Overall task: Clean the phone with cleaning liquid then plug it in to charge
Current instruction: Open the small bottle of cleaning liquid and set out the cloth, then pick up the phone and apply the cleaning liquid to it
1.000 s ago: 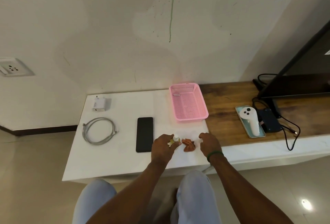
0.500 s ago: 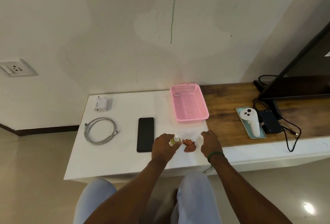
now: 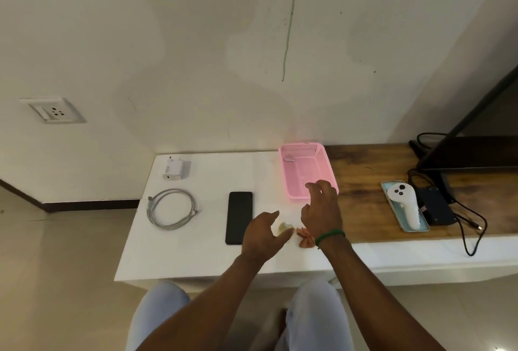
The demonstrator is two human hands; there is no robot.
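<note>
I log the charger point(image 3: 173, 169) and coiled cable point(image 3: 171, 208) well left of the phone point(image 3: 239, 217), both untouched. The phone lies flat, its long axis running away from me. Just right of the phone the left hand point(image 3: 263, 234) is spread and holds nothing. The small bottle point(image 3: 285, 228) sits blurred in the fork of thumb and forefinger; contact I cannot confirm. Further right of the phone, the orange cloth point(image 3: 305, 240) lies beside the right wrist. The right hand point(image 3: 322, 213) is raised, fingers loosely curled, empty. Judgement: the left hand is nearer both bottle and phone; the right suits the cloth.
</note>
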